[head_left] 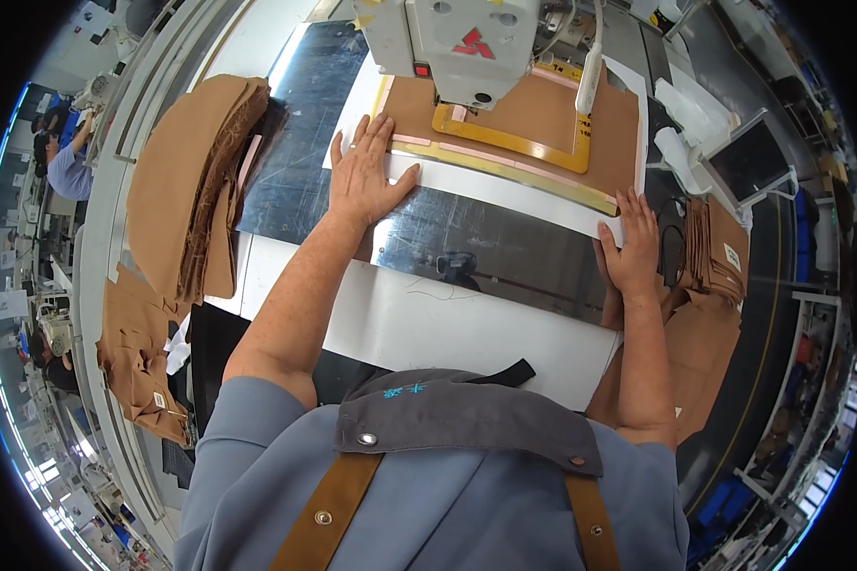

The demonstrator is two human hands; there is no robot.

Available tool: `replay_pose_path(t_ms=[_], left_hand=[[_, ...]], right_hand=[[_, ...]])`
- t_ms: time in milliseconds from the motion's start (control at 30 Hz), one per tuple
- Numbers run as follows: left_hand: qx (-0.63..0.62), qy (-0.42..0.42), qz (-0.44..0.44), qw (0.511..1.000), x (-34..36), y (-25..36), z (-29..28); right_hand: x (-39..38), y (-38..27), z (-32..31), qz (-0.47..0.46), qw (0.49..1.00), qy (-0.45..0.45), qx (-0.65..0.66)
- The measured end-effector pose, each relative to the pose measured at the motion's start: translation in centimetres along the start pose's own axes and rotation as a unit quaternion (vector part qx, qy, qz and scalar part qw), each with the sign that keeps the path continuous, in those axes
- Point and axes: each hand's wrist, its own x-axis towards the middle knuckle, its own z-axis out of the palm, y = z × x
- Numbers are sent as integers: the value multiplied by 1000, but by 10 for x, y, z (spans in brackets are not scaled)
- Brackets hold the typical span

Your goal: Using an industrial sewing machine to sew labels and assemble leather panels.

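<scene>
A brown fabric panel (514, 114) lies in a flat clamping template (505, 168) with yellow and pink strips along its edges, under the head of an industrial sewing machine (457, 48). A yellow frame (514, 145) rests on top of the panel. At the template's left near corner my left hand (364, 171) lies flat, fingers apart and holding nothing. My right hand (630, 243) rests at its right near corner, fingers stretched forward and thumb apart, with nothing in it. Below both hands is a shiny metal plate (486, 243).
A thick stack of brown cut pieces (186, 181) stands to the left, with crumpled brown fabric (138, 352) below it. More folded brown pieces (716, 249) lie at the right, near a tilted screen (750, 157). Another person (69, 169) works at the far left.
</scene>
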Motion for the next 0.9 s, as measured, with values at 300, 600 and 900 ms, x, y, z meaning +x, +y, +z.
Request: replay_pose_path(t_ms=[300,600,900], left_hand=[[7,-19,0,1000,6,10,-5],[44,-26,-16,999,-2,-2,-3],[37,-25,-13,999,-4,-5,0]], right_hand=[[-2,-1,-6,21,1000,0,0],[1,0,-15,35,999,17,20],[73,99,-30,82,984,158,-28]])
